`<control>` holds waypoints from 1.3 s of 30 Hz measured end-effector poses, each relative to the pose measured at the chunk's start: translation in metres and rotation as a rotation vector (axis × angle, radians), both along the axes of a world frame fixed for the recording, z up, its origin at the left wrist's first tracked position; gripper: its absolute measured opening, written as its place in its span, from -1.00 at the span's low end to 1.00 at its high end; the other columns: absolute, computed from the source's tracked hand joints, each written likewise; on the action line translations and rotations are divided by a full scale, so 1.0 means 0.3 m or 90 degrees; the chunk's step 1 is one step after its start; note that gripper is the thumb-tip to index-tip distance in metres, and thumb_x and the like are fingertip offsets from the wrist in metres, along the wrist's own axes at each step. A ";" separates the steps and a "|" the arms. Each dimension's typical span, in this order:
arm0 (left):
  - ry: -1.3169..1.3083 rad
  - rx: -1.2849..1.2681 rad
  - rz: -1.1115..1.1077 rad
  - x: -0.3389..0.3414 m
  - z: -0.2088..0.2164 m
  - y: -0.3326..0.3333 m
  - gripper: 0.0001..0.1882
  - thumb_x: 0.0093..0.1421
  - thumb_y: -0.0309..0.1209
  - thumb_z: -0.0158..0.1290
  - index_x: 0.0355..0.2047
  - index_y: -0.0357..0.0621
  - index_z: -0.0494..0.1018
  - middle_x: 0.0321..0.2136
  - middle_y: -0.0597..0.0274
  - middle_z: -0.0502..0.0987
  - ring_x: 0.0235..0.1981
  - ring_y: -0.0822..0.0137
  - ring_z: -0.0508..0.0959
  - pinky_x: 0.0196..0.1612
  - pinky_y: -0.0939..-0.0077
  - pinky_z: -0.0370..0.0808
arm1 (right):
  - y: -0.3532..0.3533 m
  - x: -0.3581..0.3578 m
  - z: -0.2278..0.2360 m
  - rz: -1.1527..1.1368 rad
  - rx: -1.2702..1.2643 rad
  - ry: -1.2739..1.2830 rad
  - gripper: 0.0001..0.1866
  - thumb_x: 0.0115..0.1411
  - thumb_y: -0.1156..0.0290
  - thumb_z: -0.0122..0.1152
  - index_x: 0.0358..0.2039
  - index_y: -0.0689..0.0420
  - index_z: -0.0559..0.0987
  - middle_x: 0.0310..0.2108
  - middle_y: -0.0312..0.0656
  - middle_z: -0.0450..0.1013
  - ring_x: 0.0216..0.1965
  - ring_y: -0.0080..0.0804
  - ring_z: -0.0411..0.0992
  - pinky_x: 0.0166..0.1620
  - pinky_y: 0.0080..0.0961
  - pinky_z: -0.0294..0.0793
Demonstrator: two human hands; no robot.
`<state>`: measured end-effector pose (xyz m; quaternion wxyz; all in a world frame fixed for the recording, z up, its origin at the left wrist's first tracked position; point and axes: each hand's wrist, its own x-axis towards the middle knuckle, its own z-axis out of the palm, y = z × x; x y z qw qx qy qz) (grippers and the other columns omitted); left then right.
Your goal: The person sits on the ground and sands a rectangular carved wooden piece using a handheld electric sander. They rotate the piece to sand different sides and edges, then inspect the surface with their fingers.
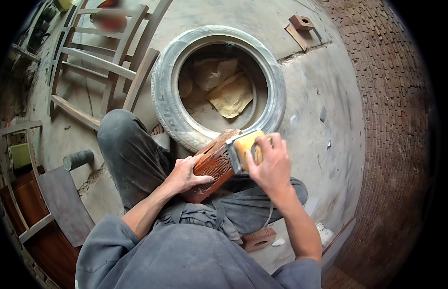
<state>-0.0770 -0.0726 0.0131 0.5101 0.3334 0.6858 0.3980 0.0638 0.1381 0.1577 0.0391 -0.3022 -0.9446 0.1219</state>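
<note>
Across my lap lies a reddish-brown carved wooden block point(214, 169) with a pierced-looking pattern on its face, its far end tilted up to the tyre's near edge. My left hand point(184, 177) grips its left side, the thumb over the carved face. A yellow palm sander point(244, 147) with a grey pad is in my right hand point(271, 166), whose fingers wrap round its body. The sander's pad stands against the right side of the block's far end; exact contact is hard to make out. A pale cord point(270, 215) hangs below my right wrist.
Just ahead lies a big dusty tyre point(279, 96) with a crumpled yellowish sheet point(232, 95) inside. Wooden frames point(96, 62) stand at the far left, near a dark cylinder point(78, 160). Wooden blocks lie far right point(301, 22) and beside my lap point(259, 239). Brick paving point(392, 96) runs along the right.
</note>
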 end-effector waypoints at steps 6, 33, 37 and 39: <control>-0.012 0.008 -0.001 0.000 -0.013 -0.007 -0.15 0.06 -0.07 0.50 0.33 -0.05 0.48 0.00 -0.23 0.64 0.05 -0.14 0.60 0.22 0.06 0.48 | -0.141 0.084 0.024 0.022 -0.018 -0.036 -0.62 0.12 0.30 0.50 -0.07 0.05 0.59 -0.07 -0.10 0.39 -0.03 -0.02 0.44 -0.22 -0.11 0.67; -0.036 0.055 0.029 0.009 -0.007 -0.002 -0.17 0.09 -0.17 0.50 0.33 -0.16 0.47 -0.07 -0.19 0.70 -0.03 0.05 0.74 0.12 0.25 0.62 | 0.041 -0.058 -0.009 0.051 -0.005 0.018 -0.63 0.14 0.31 0.46 -0.06 0.06 0.57 -0.08 -0.10 0.42 -0.06 0.03 0.49 -0.16 -0.09 0.66; -0.059 0.054 0.021 -0.001 0.004 0.009 -0.19 0.11 -0.20 0.50 0.33 -0.17 0.47 -0.07 -0.14 0.72 -0.05 0.20 0.75 0.11 0.30 0.62 | 0.045 0.069 -0.007 0.027 0.003 0.014 -0.65 0.16 0.29 0.46 -0.07 0.05 0.59 -0.08 -0.10 0.42 -0.08 0.01 0.48 -0.13 -0.05 0.63; -0.078 0.050 0.021 -0.002 0.005 0.008 -0.21 0.13 -0.22 0.49 0.33 -0.19 0.47 -0.07 -0.10 0.73 -0.08 0.27 0.75 0.07 0.34 0.64 | 0.040 0.079 -0.017 0.007 0.006 0.019 -0.66 0.16 0.29 0.46 -0.08 0.04 0.59 -0.09 -0.11 0.43 -0.08 0.01 0.48 -0.12 -0.05 0.62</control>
